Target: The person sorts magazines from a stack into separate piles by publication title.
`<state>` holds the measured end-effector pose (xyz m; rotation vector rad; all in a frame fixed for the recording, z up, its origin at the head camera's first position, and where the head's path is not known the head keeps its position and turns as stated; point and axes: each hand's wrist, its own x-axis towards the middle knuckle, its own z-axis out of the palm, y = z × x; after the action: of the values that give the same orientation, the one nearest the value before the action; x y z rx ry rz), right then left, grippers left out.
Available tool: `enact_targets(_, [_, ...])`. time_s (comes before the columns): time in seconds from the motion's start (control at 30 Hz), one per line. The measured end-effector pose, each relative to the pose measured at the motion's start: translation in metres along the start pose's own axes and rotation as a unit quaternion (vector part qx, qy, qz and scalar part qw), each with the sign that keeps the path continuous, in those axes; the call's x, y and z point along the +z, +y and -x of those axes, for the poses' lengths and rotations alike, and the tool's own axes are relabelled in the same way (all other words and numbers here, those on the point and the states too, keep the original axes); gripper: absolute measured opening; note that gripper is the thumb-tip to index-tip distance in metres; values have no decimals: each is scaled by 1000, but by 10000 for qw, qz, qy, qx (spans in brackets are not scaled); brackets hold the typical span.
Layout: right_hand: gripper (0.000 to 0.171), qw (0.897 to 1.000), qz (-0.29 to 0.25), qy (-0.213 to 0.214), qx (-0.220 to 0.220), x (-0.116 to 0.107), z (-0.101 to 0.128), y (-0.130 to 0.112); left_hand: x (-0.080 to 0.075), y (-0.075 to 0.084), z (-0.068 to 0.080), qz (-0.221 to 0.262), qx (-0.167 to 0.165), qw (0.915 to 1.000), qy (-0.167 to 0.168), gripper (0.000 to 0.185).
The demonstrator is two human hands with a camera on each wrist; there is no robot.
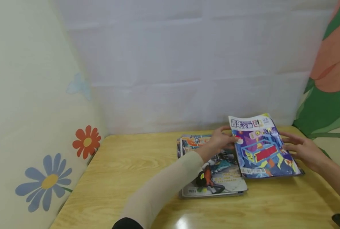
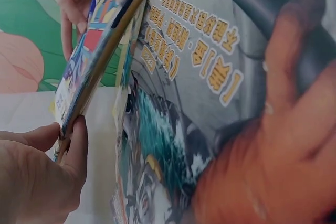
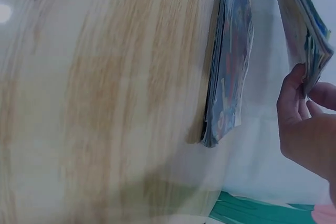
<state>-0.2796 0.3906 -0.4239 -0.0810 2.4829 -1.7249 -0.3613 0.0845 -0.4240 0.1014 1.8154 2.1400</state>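
Purple magazine [image 1: 262,148] sits between both hands, far right of tabletop [image 1: 124,178], long axis running away from person, far end tipped up off the wood. Left hand [image 1: 220,140] pinches its left edge, thumb and fingers curled on it. Right hand [image 1: 300,149] at opposite edge, fingers mostly straight, tips just touching the page edges. Both hands about equally close. Second magazine [image 1: 215,181] lies flat just left, partly under the purple one.
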Motion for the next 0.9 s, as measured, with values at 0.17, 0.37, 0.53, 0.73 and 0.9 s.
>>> enact_targets(0.17, [70,9966,-814,-94,93,-9,-1,6,4,-4,-6,-34,188,9998,75,63])
enact_targets(0.37, [71,9955,-885,-220,265,-18,-5,12,15,-10,-14,-30,282,9996,12,64])
enact_targets(0.53, [71,9984,-413,-149,354,-27,-9,15,31,-15,-21,-141,320,9993,141,65])
enact_targets(0.73, [70,9989,-22,-144,443,-32,-17,16,44,-18,-24,-740,427,9949,528,70])
enact_targets(0.9, [69,9981,96,-298,537,-29,-23,20,44,-24,-22,-1453,487,9859,674,69])
